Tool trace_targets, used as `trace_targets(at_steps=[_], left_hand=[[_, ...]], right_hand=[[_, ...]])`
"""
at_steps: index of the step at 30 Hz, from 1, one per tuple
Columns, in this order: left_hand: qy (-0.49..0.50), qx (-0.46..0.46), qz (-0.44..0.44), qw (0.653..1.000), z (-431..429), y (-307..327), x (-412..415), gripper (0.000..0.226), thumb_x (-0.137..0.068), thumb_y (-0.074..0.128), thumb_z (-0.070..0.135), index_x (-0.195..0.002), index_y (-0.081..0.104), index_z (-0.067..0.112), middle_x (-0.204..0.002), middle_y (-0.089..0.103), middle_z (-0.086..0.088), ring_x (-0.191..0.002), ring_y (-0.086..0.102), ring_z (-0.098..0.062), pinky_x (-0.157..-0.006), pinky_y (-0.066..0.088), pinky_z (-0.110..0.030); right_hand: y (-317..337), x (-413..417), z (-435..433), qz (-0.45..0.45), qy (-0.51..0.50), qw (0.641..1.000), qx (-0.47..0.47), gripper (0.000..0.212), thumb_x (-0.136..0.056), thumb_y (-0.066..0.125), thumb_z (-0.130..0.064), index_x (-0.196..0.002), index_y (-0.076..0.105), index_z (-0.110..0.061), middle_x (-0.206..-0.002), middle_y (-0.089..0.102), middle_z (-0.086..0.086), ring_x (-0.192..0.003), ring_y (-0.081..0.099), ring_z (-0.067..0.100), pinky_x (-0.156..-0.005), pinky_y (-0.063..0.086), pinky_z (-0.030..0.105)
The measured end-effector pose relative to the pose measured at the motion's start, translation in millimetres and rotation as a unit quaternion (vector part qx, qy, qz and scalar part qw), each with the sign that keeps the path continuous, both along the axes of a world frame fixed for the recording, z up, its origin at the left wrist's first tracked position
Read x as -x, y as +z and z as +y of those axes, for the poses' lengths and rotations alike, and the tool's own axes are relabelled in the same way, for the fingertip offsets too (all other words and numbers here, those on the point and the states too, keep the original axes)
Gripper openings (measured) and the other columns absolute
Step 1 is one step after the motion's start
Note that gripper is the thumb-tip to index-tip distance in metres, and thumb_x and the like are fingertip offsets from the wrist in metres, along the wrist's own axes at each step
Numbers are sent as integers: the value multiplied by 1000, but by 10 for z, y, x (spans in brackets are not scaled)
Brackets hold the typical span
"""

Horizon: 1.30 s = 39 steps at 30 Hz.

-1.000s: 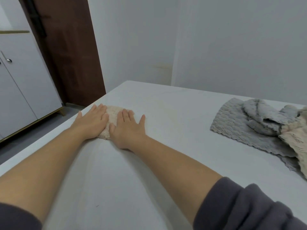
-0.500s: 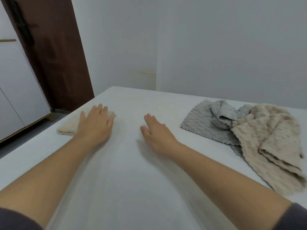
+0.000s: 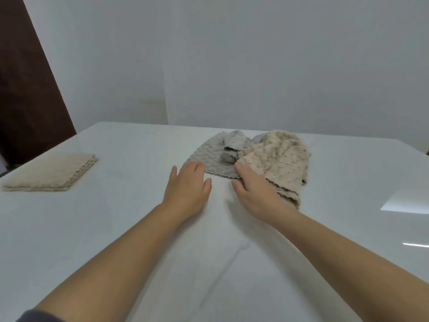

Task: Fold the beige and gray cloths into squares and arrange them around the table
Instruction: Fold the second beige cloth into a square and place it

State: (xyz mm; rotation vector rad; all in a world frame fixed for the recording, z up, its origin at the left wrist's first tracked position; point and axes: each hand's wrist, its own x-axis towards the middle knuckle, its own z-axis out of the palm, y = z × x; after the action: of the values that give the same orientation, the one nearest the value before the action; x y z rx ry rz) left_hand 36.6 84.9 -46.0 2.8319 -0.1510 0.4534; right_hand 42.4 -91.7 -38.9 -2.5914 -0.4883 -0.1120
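Touching the gray cloth's (image 3: 207,156) near edge with the left hand (image 3: 188,189), fingers (image 3: 196,168) straight, gripping nothing; resting the right hand (image 3: 254,194), fingers relaxed and open, where gray cloth meets crumpled beige cloth (image 3: 278,159) mid-table (image 3: 130,228). Leaving a folded beige square (image 3: 48,173) well apart at the left edge.

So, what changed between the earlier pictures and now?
Both hands left the folded beige textured cloth square and moved right. The left hand now reaches the near edge of the crumpled gray textured cloth; the right hand lies flat where it meets the unfolded beige cloth. The square stays folded, both other cloths unfolded, on the white table.
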Motion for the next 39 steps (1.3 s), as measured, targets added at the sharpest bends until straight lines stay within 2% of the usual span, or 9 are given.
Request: trace_targets(at_steps=[6, 10, 14, 20, 26, 30, 35, 37, 39], left_hand=[[-19, 90, 25, 995, -580, 38, -98, 44, -96, 42, 30, -138, 44, 18, -138, 49, 0, -127, 44, -19, -106, 33, -39], [38, 276, 104, 955, -840, 127, -304, 26, -92, 51, 35, -112, 56, 19, -102, 58, 3, -97, 57, -19, -85, 47, -34], [90, 364, 120, 919, -1001, 142, -501, 29, -84, 59, 28, -61, 45, 16, -61, 48, -3, -60, 49, -21, -62, 46, -32], [16, 412, 18, 911, -1168, 301, -403, 9, -85, 59, 13, -79, 52, 16, -71, 53, 6, -63, 48, -11, -56, 38, -23], [-116, 492, -45, 862, -1015, 568, -158, 27, -80, 54, -8, -67, 42, 13, -105, 56, 25, -80, 51, -17, -71, 45, -36], [-186, 520, -46, 833, -875, 865, 62, 27, -77, 54, -9, -64, 39, 10, -117, 66, 2, -81, 67, -10, -75, 52, -27], [-266, 513, 17, 816, -718, 1180, 371, 14, -65, 46, 0, -63, 37, 10, -93, 75, 5, -73, 67, -9, -60, 50, -20], [-279, 500, 39, 819, -679, 1267, 489, 13, -64, 44, 0, -63, 36, 10, -92, 75, 5, -73, 67, -9, -59, 49, -19], [-279, 486, 56, 826, -644, 1342, 605, 13, -67, 46, 0, -64, 38, 10, -92, 75, 4, -72, 66, -8, -59, 49, -19]], right_hand=[[-49, -72, -514, -22, -77, 997, 13, 7, -96, 40, -24, -100, 46, -21, -102, 52, -3, -106, 51, 25, -86, 38, 37], [16, -113, -658, -32, -106, 991, 76, 40, -96, 40, -26, -135, 48, -22, -133, 53, -1, -124, 46, 22, -102, 34, 42], [67, -148, -753, -48, -101, 983, 142, 39, -94, 40, -22, -132, 50, -24, -123, 58, 2, -110, 55, 26, -90, 38, 39], [149, -217, -961, -62, -125, 987, 82, 24, -92, 43, -24, -102, 65, -19, -103, 62, -1, -91, 59, 21, -79, 44, 34], [482, -218, -1029, -76, -84, 983, -141, 61, -87, 50, -9, -146, 34, -18, -150, 36, 0, -139, 32, 15, -112, 27, 31], [775, -125, -937, -43, 13, 981, -186, 76, -83, 47, 0, -151, 24, -24, -156, 26, -7, -144, 21, 8, -113, 20, 26], [1066, 43, -827, 67, 162, 932, -317, 73, -77, 46, 5, -144, 39, -23, -143, 47, -11, -130, 41, -5, -107, 35, 22], [1147, 143, -790, 96, 167, 923, -332, 54, -86, 46, 7, -136, 50, -13, -133, 58, -2, -117, 53, 0, -92, 42, 12], [1187, 225, -769, 111, 156, 924, -330, 33, -91, 48, 3, -120, 61, -4, -115, 68, 5, -101, 61, 7, -85, 44, 17]])
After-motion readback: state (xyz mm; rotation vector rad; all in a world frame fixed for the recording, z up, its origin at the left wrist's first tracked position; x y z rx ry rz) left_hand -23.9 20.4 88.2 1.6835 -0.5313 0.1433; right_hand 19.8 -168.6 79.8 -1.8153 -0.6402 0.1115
